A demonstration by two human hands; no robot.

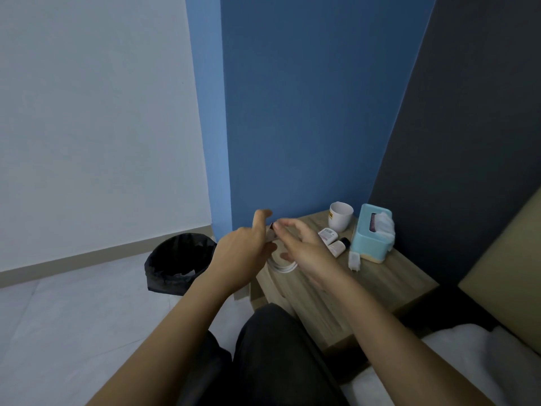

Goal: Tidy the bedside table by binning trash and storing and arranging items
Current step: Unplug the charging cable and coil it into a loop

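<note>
The left hand (240, 253) has a narrow grip on a small blurred item (272, 231) above the counter (380, 285) edge. The right hand (304, 247) hovers wide beside it, likely helping sort it toward the bin (178, 262).

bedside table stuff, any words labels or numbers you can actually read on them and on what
None can be read at this size.
White mug: a yellow patch with dark marks near its rim, too blurred to read.
Two small white tubes: reddish print on their labels, too small to read.
Teal tissue box: no text shows.
White charger: no text shows.
Small item pinched in the left hand: mostly hidden, nothing legible.
</note>
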